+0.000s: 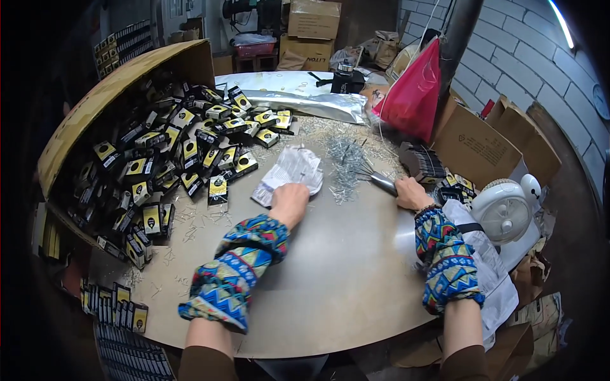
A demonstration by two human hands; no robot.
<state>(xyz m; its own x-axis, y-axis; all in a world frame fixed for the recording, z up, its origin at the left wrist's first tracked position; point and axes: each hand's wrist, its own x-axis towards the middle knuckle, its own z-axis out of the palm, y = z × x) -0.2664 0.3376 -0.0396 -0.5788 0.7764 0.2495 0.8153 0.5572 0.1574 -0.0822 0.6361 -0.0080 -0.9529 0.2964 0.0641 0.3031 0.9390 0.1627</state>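
Note:
My left hand (290, 204) is closed on a crumpled sheet of white printed paper (293, 166), pressed to the metal tabletop left of centre. In my right hand (413, 193) is the dark handle of a small hand rake (383, 183). Its thin splayed tines point left and touch the edge of a pile of thin silvery metal pieces (346, 166), like pins or clips. The pile lies between the paper and the rake. Both forearms wear patterned blue sleeve covers.
A tipped carton (127, 66) at the left spills many small black-and-yellow boxes (190, 149) onto the tabletop (330, 286). Stacked boxes (127, 311) stand at the lower left. On the right are a white fan (506, 213), an open carton (480, 143) and a pink bag (413, 95).

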